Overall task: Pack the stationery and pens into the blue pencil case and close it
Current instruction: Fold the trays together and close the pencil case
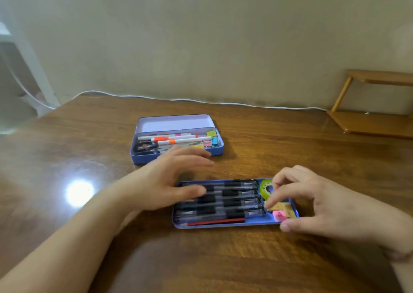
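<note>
Blue tray (223,225) of pens under spread left hand (163,181), right hand (312,203) pinching tan eraser (276,206)

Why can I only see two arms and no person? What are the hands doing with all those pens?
The camera sits on the person's head and looks down, so you see only their arms, as if through their eyes. On the brown table are two blue things. Farther away is an open pencil case holding markers, scissors and colourful clips. Closer is a flat blue tray with a row of black pens, a red pencil, a green roll of tape and a pink eraser. The left hand hovers open over the pens; it is blurry. The right hand pinches a small tan piece at the tray's end; I cannot tell what it is.
</note>
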Tool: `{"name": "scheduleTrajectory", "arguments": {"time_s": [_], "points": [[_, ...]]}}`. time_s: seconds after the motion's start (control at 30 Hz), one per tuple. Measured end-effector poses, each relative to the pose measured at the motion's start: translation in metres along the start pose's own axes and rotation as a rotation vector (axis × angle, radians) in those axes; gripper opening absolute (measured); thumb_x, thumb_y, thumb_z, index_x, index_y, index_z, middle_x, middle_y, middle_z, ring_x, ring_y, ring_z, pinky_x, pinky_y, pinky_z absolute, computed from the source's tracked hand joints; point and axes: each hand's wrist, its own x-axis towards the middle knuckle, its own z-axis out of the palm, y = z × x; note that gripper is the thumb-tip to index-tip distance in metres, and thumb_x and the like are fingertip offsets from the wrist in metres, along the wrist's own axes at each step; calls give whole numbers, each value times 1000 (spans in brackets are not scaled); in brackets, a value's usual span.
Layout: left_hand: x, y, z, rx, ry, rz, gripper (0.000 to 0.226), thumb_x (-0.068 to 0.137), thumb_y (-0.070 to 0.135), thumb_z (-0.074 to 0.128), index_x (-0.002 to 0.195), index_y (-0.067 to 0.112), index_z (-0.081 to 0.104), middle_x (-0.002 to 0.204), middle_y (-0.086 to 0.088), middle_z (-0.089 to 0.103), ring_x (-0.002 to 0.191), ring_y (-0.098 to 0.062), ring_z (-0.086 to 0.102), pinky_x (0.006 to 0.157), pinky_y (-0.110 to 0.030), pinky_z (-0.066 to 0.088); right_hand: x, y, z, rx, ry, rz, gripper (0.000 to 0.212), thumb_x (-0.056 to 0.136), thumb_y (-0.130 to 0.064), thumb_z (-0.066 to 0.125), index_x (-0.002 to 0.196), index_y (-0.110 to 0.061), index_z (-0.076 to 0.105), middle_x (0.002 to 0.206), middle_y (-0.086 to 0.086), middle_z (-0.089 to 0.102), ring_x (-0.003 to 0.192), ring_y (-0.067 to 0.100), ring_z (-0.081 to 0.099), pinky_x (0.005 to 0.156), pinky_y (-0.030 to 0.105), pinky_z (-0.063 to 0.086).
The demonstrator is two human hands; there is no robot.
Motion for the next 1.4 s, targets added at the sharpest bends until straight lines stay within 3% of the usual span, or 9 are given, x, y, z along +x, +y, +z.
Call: {"name": "scheduleTrajectory", "arguments": {"time_s": [0.1,0.2,0.3,0.4,0.53,0.67,0.87,1.2,1.4], "points": [[-4,-31,-20,142,466,-244,63,72,63,60,128,35,56,139,10,52,131,-16,44,110,-46,37,6,-1,4,2,118,10,76,63,-64,75,128,-62,36,124,-41,32,128,-6,28,109,26,34],[-10,-56,-26,321,402,-625,102,63,73,66,148,31,28,155,-1,35,139,-32,34,112,-52,31,15,-10,16,-81,43,63,105,59,-71,72,136,-66,1,118,-53,5,123,-16,7,114,23,13],[-14,-73,-22,214,327,-754,109,69,64,74,151,37,8,150,-4,45,136,-32,40,109,-50,31,22,-14,24,-61,33,53,108,62,-72,70,139,-62,-5,120,-43,15,107,-24,11,107,18,14],[-13,-75,-22,185,362,-744,109,69,60,77,150,39,9,148,1,49,137,-29,41,109,-49,29,23,-13,27,-47,99,10,106,62,-72,70,138,-63,-4,124,-35,25,111,-25,16,103,16,18],[-16,-68,-26,76,413,-746,119,56,56,87,149,36,18,143,4,53,131,-25,50,109,-47,37,24,-8,25,57,128,27,106,57,-69,75,136,-67,4,126,-30,35,122,-4,34,110,25,30],[-24,-49,-28,152,309,-738,128,41,73,79,148,42,16,141,5,56,126,-23,55,105,-45,42,15,3,14,192,170,62,107,55,-61,82,135,-65,12,123,-30,37,120,-8,41,109,25,38],[-23,-10,-11,313,152,-601,125,52,72,78,152,42,9,150,8,44,135,-17,43,109,-37,37,1,14,-6,201,218,104,106,50,-62,83,131,-69,14,122,-34,38,118,-6,44,103,28,44],[-15,10,14,32,22,-416,133,42,77,78,139,62,-12,133,24,36,129,-8,38,114,-38,32,-3,21,-10,293,265,93,106,50,-57,87,129,-70,18,128,-28,42,120,0,47,97,33,51],[-19,1,7,-170,40,-327,123,50,70,83,142,62,1,140,26,39,128,-7,44,111,-39,39,18,18,1,304,310,76,105,51,-52,88,131,-66,22,126,-25,44,118,-3,48,97,21,44]]}}
